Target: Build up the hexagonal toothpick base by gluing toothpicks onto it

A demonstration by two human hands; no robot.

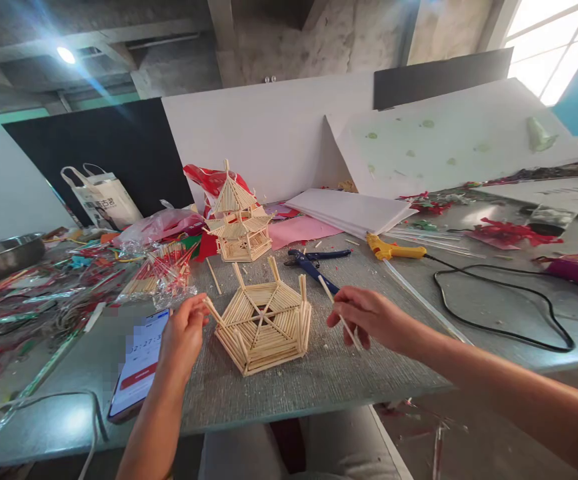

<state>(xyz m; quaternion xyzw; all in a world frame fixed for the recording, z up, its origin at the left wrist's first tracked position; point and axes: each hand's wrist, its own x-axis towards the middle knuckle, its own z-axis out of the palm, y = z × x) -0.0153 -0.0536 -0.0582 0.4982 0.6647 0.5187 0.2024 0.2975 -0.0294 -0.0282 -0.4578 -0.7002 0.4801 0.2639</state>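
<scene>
A six-sided wooden-stick base (263, 293) lies flat on the grey mat, with short stick posts rising at its corners. My left hand (185, 330) is at its left corner, thumb and fingers closed on the top of a tilted post (215, 313). To the right of the base, my right hand (361, 315) is closed around a thin pale stick (326, 288), which slants up and left from the fingers. Behind the base stands a small tiered pagoda (239, 223) of similar sticks. Blue-handled pliers (313, 265) lie just beyond my right hand.
A yellow glue gun (393, 249) with a black cord (509, 267) rests at the right. A phone showing a timer (139, 363) lies by my left forearm. Bundled sticks (166, 273), plastic wrapping and a metal bowl (6, 257) crowd the left. White sheets (351, 210) lie behind.
</scene>
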